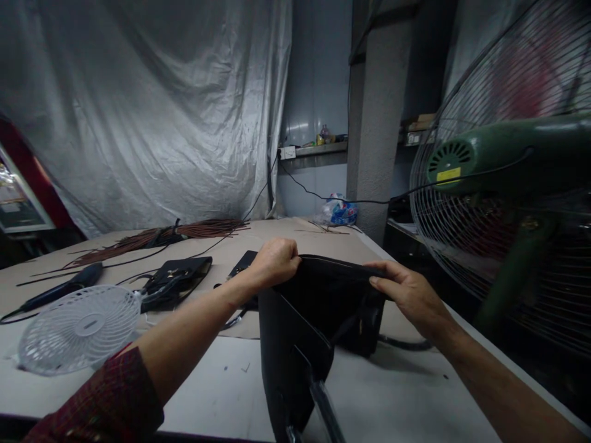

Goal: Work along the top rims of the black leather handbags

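Observation:
A black leather bag (pixel 295 344) hangs above the table's near edge, held up by its top rim. My left hand (pixel 276 261) is closed in a fist on the rim's left end. My right hand (pixel 406 292) pinches the rim's right end, thumb on top and fingers behind. A strap of the bag (pixel 325 403) dangles toward me at the bottom.
A small white desk fan (pixel 80 329) lies at the left on the worktable (pixel 221 381). Behind it are another black bag piece (pixel 178 280), a dark hand tool (pixel 64 289) and a bundle of brown leather strips (pixel 184 232). A large green standing fan (pixel 503 184) fills the right.

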`<state>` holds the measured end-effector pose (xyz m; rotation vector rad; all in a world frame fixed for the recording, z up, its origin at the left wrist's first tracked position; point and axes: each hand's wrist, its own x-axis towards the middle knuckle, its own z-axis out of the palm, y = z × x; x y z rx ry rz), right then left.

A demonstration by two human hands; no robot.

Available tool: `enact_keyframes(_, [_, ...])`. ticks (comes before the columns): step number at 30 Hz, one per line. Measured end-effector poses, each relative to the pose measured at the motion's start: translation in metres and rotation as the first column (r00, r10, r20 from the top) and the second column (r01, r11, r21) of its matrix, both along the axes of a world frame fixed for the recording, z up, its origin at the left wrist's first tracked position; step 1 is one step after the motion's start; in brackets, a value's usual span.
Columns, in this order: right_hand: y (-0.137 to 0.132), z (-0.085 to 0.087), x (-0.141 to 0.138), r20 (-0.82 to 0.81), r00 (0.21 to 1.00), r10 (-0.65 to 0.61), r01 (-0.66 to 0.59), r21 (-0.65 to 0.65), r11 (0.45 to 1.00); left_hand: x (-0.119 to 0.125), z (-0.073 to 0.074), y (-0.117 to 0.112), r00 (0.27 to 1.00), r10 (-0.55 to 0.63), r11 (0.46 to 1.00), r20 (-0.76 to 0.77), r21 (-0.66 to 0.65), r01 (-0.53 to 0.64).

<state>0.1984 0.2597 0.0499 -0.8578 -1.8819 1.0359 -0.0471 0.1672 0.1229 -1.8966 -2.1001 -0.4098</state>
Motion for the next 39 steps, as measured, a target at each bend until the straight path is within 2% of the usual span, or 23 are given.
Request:
enact_keyframes(3, [0.005,0.004,-0.007,0.013,0.999,-0.047,0.046,0.081,0.996,-0.001,-0.002,0.001,0.999,-0.002,1.0,-0.042,0.013,0.002])
enact_keyframes(9, [0.007,0.016,-0.018,0.06,0.998,0.008,-0.012,0.062,0.998,-0.002,-0.001,0.0,0.998,-0.007,1.0,-0.058,-0.007,0.006])
enact_keyframes(26, [0.014,0.01,-0.025,0.141,0.987,-0.082,0.053,0.2,0.978,-0.002,-0.001,-0.001,1.0,0.0,0.999,-0.024,-0.049,-0.001])
enact_keyframes(31, [0.016,0.015,-0.029,0.203,0.968,-0.148,0.061,0.382,0.922,-0.001,-0.002,0.002,0.999,0.044,0.998,-0.013,-0.047,-0.044])
enact_keyframes(35, [0.02,0.027,-0.035,0.309,0.95,-0.048,-0.119,0.497,0.859,-0.001,-0.002,0.003,0.999,0.044,0.998,-0.017,-0.047,-0.045])
enact_keyframes(39, [0.024,0.037,-0.039,0.367,0.93,-0.021,-0.202,0.559,0.804,-0.001,-0.002,0.002,0.999,0.044,0.998,-0.012,-0.045,-0.044])
